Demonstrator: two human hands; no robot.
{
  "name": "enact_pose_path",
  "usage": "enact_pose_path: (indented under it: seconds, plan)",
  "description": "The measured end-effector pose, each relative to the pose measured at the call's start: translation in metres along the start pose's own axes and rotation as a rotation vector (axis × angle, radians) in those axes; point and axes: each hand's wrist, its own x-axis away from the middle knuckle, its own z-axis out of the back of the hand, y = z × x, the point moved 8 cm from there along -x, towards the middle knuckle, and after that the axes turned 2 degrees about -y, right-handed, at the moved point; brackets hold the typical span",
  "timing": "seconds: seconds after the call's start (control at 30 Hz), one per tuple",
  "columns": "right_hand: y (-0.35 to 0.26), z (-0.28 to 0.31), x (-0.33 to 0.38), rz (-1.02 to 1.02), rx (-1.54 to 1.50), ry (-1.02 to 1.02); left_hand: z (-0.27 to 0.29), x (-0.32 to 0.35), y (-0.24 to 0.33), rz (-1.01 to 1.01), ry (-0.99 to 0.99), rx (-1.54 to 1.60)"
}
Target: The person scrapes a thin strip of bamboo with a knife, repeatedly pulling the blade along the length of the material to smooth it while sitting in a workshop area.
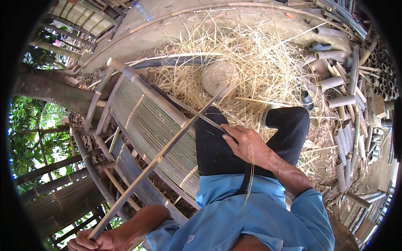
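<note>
A long split bamboo strip (158, 158) runs slantwise from the lower left to the middle. My left hand (94, 241) is closed round its near end. My right hand (250, 144) is above my lap, its fingers closed on the dark end of a long, narrow, knife-like piece (208, 120). That piece points to the upper left and crosses the bamboo strip close to its far end; whether they touch, I cannot tell. Thin pale fibres (251, 184) hang below my right hand over my blue shirt.
On my left is a slatted bamboo bench (146, 121). A heap of pale shavings (259, 62) surrounds a round block (220, 78) ahead. Cut bamboo tubes (341, 101) lie at the right, stacked ones farther off. A plastic bottle (143, 11) lies at the back.
</note>
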Motion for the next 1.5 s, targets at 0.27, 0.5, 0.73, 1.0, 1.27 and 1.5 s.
enact_pose_path:
  seconds: [0.27, 0.5, 0.73, 1.0, 1.27, 1.5]
  plan:
    - [-0.015, -0.013, 0.003, -0.039, -0.291, -0.085, -0.008, 0.047, -0.052, -0.007, 0.138, -0.333]
    - [-0.048, 0.004, 0.012, -0.010, 0.046, 0.044, -0.010, 0.095, -0.053, -0.012, 0.182, -0.506]
    - [-0.089, -0.008, 0.011, 0.095, -0.023, -0.003, -0.006, 0.108, -0.048, 0.005, 0.319, -0.530]
    - [-0.139, 0.009, 0.024, 0.349, -0.061, 0.049, -0.013, 0.106, -0.052, -0.030, 0.236, -0.538]
    - [-0.146, -0.008, 0.038, 0.417, 0.010, -0.065, -0.017, 0.109, -0.050, -0.023, 0.250, -0.546]
    - [-0.140, -0.005, 0.033, 0.317, -0.005, -0.154, -0.026, 0.106, -0.051, 0.012, 0.224, -0.534]
